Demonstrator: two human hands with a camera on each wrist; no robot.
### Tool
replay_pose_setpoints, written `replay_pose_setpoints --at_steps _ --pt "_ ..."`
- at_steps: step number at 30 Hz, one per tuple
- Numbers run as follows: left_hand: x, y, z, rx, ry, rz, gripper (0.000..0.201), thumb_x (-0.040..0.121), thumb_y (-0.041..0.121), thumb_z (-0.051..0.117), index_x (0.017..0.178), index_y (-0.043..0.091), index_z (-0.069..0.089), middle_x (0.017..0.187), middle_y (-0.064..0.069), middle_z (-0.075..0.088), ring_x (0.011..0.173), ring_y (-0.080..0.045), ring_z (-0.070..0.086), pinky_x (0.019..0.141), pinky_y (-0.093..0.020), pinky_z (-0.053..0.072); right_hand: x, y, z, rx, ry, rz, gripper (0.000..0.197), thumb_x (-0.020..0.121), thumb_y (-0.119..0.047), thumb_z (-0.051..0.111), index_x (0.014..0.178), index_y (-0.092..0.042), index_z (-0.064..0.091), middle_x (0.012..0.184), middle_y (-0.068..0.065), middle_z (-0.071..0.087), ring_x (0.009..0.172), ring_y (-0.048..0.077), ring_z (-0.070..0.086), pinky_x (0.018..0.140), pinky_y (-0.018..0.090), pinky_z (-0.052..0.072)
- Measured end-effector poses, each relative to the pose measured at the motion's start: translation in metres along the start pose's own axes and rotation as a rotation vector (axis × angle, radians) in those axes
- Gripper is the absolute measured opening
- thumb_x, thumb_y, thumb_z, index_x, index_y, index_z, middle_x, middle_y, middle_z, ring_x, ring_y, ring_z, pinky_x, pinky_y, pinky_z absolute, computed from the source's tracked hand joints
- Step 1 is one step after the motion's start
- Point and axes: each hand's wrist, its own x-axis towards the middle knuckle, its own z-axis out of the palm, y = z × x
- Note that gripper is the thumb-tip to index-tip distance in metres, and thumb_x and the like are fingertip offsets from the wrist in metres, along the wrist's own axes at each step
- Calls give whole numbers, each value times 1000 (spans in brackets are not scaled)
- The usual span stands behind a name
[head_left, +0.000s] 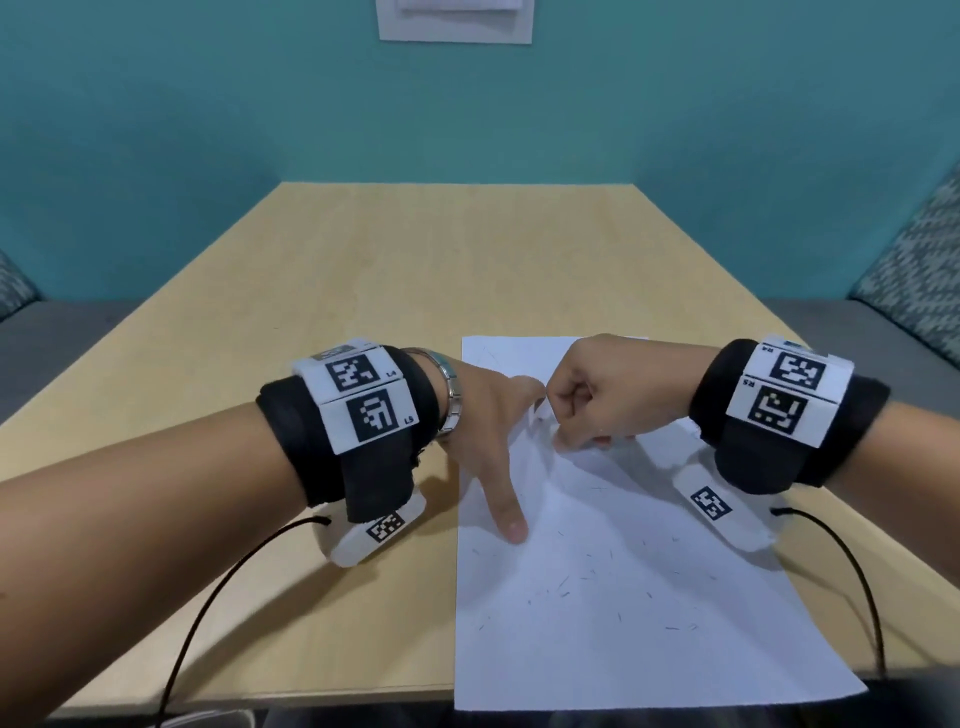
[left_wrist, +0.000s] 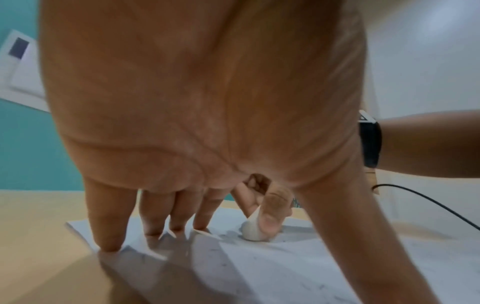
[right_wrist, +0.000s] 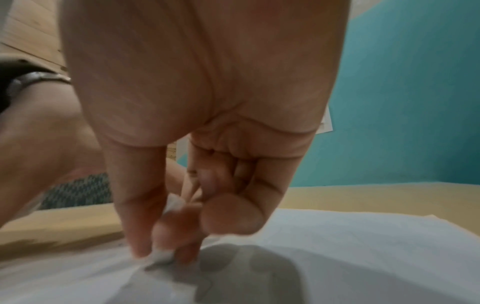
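Note:
A white sheet of paper (head_left: 623, 597) lies on the wooden table (head_left: 389, 270), strewn with small dark eraser crumbs. My left hand (head_left: 493, 431) is spread flat, its straight fingertips (left_wrist: 109, 244) pressing the paper's left part and the thumb stretched toward me. My right hand (head_left: 587, 410) is curled in a fist just right of it, pinching a small white eraser (right_wrist: 162, 255) whose end touches the paper. In the left wrist view the eraser (left_wrist: 253, 230) shows as a white rounded lump under the right hand's thumb.
The table's far half is bare wood. Grey bench seats with patterned cushions (head_left: 919, 270) flank it, a teal wall (head_left: 208, 104) stands behind. Black cables (head_left: 208, 597) run from both wrist bands past the table's near edge.

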Motion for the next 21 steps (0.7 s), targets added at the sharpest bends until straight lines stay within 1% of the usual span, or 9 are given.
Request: replay_pose_setpoints --at_steps 2,4,8,11,13,15,16,19,21 --pt "-1 2 0 22 -3 8 126 46 69 85 147 37 17 134 16 47 121 -18 51 101 -41 45 2 4 -3 -8 54 12 19 76 -20 72 66 -6 65 54 1 64 50 13 51 57 29 46" --pt "-2 3 -1 38 -3 32 127 53 66 85 151 38 10 145 19 34 132 -15 43 107 -41 39 0 2 2 -19 94 -17 20 77 -21 73 63 -10 64 50 -5 59 48 8 47 56 27 45" --pt "-2 2 0 17 9 88 115 52 64 86 144 51 20 155 19 20 137 -12 36 112 -40 33 -8 -9 13 -9 -62 -124 20 81 -24 75 69 -11 65 55 -6 63 48 3 49 56 23 45" --pt "0 2 -1 76 -15 59 126 51 70 83 146 58 2 161 21 -7 147 -13 17 117 -45 23 1 2 1 -56 77 -56 20 78 -23 76 64 -11 67 50 -9 59 47 4 46 58 27 45" --pt "1 3 -2 98 -11 64 124 49 72 82 147 58 7 160 23 -2 146 -14 21 116 -45 26 1 -2 6 -43 71 -79 20 79 -24 76 66 -12 66 51 -9 59 48 4 48 57 24 45" --pt "2 3 -2 89 -3 71 116 49 71 83 144 57 18 158 24 9 142 -14 30 113 -43 30 -5 -11 14 -39 -34 -123 20 81 -25 75 69 -12 67 57 -6 65 48 2 50 54 20 44" --pt "2 3 -2 92 -3 63 117 49 71 83 145 57 18 158 24 9 141 -14 31 113 -43 31 -5 -10 13 -50 -44 -123 20 82 -25 75 70 -11 67 58 -4 66 48 1 50 54 19 44" --pt "3 4 -2 127 -19 39 127 49 73 81 147 58 3 160 23 -8 147 -14 18 116 -47 24 2 0 1 -89 82 -62 20 79 -22 75 64 -11 67 51 -7 59 46 4 47 56 23 45" --pt "3 3 -2 106 -16 53 121 49 72 82 146 59 10 159 25 -5 146 -13 21 115 -46 26 0 -5 5 -83 54 -89 22 80 -23 75 63 -14 65 51 -8 58 47 4 48 53 18 43"
